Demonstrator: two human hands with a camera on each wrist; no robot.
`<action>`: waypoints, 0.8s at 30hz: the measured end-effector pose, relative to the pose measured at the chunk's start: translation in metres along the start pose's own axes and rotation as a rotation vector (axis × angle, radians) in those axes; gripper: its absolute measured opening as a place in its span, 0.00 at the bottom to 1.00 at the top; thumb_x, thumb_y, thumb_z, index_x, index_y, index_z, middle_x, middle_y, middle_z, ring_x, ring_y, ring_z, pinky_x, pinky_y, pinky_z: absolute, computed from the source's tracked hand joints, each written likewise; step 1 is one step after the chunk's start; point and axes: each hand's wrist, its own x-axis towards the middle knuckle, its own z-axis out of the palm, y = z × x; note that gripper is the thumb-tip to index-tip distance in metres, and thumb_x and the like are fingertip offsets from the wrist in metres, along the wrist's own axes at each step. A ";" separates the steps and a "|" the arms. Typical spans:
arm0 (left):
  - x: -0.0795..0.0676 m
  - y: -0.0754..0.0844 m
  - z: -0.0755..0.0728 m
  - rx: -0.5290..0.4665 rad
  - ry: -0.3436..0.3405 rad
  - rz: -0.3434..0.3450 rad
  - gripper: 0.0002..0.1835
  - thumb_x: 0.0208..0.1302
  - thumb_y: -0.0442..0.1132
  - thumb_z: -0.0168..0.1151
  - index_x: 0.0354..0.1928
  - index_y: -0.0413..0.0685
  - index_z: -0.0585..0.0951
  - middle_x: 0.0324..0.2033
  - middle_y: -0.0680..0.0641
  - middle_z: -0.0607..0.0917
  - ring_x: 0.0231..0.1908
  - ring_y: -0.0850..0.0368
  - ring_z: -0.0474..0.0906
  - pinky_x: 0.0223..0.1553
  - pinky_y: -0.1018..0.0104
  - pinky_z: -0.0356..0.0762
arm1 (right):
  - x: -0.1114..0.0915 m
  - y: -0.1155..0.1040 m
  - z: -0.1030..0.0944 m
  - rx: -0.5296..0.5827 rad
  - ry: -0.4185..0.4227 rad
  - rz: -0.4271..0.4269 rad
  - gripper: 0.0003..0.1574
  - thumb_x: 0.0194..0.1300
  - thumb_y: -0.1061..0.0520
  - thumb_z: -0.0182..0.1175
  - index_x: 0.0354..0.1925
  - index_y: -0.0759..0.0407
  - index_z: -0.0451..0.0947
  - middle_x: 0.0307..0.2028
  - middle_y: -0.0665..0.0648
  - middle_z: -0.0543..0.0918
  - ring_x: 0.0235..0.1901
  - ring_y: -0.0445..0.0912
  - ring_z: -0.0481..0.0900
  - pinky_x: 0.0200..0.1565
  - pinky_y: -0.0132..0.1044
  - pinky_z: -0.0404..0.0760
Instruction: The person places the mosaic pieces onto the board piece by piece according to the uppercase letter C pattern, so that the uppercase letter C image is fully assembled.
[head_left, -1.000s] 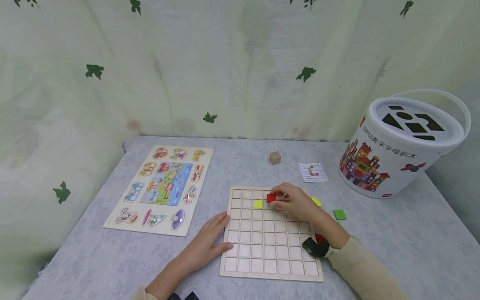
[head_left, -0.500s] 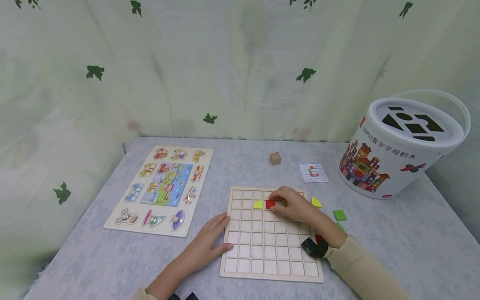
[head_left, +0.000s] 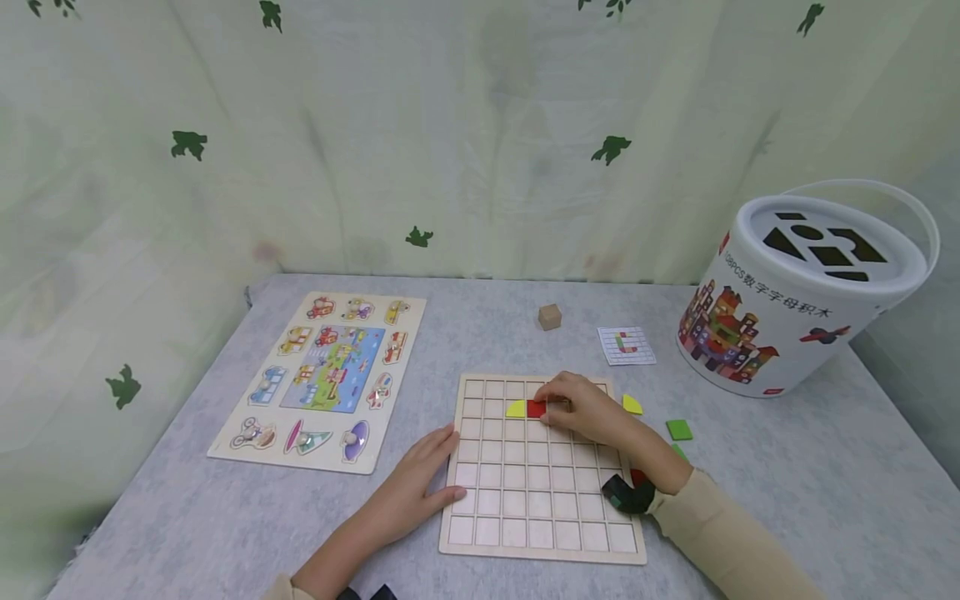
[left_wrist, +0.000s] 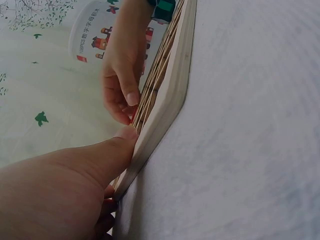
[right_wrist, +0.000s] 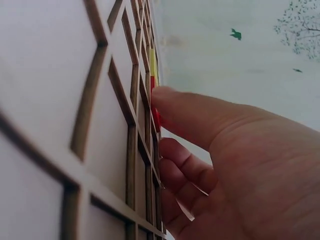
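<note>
A wooden grid board (head_left: 542, 533) lies on the table. On its second row a yellow quarter-round tile (head_left: 516, 409) sits in a cell, and a red square tile (head_left: 535, 409) lies right beside it. My right hand (head_left: 588, 408) pinches the red tile; in the right wrist view the thumb lies on the red tile (right_wrist: 155, 115), with the yellow tile (right_wrist: 153, 62) just beyond. My left hand (head_left: 415, 483) rests at the board's left edge, fingers extended along it and thumb over the rim. Seen from the left wrist, that thumb touches the board's edge (left_wrist: 172, 95).
Right of the board lie another yellow tile (head_left: 632, 404), a green square tile (head_left: 679, 430) and a red piece (head_left: 637, 477) partly under the right wrist. A pattern card (head_left: 627, 346), wooden cube (head_left: 550, 317) and white bucket (head_left: 780, 333) stand behind; a knob puzzle (head_left: 322, 383) lies left.
The right hand has lowered the red square tile toward me and slid it left, up against the yellow tile in the second row. The left hand has stayed in place.
</note>
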 end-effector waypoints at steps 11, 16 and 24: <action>0.000 0.000 0.000 0.001 -0.005 0.003 0.40 0.58 0.54 0.58 0.66 0.38 0.58 0.66 0.44 0.56 0.65 0.48 0.48 0.60 0.50 0.52 | -0.019 -0.010 -0.030 0.110 0.045 0.035 0.29 0.58 0.52 0.61 0.57 0.60 0.69 0.51 0.57 0.74 0.50 0.51 0.70 0.51 0.48 0.69; 0.000 -0.001 0.000 0.003 -0.006 0.000 0.40 0.58 0.55 0.57 0.66 0.38 0.58 0.66 0.44 0.55 0.65 0.49 0.48 0.61 0.51 0.52 | -0.036 -0.009 -0.045 0.072 0.120 0.077 0.30 0.58 0.53 0.61 0.58 0.60 0.68 0.54 0.57 0.72 0.51 0.54 0.69 0.49 0.52 0.69; 0.000 -0.001 0.000 0.007 -0.002 0.006 0.40 0.58 0.55 0.57 0.66 0.38 0.58 0.66 0.44 0.56 0.65 0.48 0.48 0.60 0.50 0.52 | -0.058 0.017 -0.058 0.000 0.166 0.170 0.30 0.58 0.52 0.62 0.57 0.62 0.69 0.54 0.60 0.72 0.50 0.57 0.70 0.48 0.53 0.70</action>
